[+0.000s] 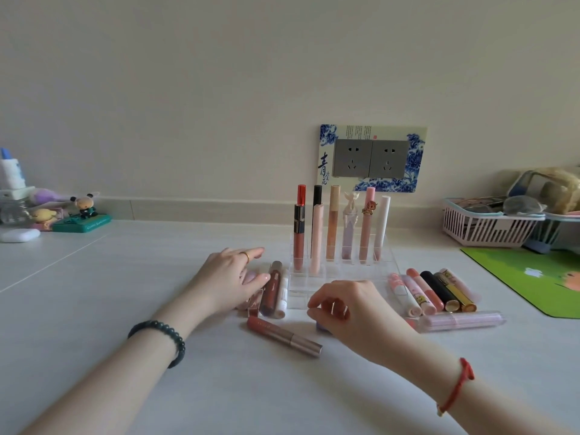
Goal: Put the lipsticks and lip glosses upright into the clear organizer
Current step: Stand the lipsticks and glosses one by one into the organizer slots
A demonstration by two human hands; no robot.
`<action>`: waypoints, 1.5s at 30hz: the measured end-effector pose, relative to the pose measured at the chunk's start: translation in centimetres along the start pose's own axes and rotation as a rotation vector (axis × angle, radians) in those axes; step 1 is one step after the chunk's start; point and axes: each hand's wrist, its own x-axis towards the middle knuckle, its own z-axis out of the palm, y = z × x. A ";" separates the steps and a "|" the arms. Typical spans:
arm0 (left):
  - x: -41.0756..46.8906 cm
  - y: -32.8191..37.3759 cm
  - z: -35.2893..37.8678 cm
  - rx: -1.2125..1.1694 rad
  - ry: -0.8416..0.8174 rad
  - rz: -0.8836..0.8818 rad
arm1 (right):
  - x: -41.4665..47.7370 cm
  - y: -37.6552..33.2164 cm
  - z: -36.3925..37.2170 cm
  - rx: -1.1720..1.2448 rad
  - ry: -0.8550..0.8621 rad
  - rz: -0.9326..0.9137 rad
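Our left hand [233, 274] open, fingers spread, on tube pile [273, 291] left of clear organizer [342, 277]; tubes lie pointing front to back. Our right hand [348, 306] curled at organizer front, nearer empty slots. Small reddish thing under it; we can't tell if held.

The scene is viewed from a single head-worn camera, held low and close over the tabletop [157, 277], faced toward its far edge and the wall [219, 89].
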 end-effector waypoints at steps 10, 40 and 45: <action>4.7 1.2 0.4 0.071 -0.176 -0.257 | 0.1 0.0 0.2 0.037 0.013 -0.001; 4.4 2.5 -5.3 -0.256 0.056 -0.287 | 0.2 0.9 -0.9 0.095 0.082 0.048; 2.5 3.7 -7.2 -0.605 0.201 -0.152 | 0.6 0.6 -1.6 0.212 0.090 0.048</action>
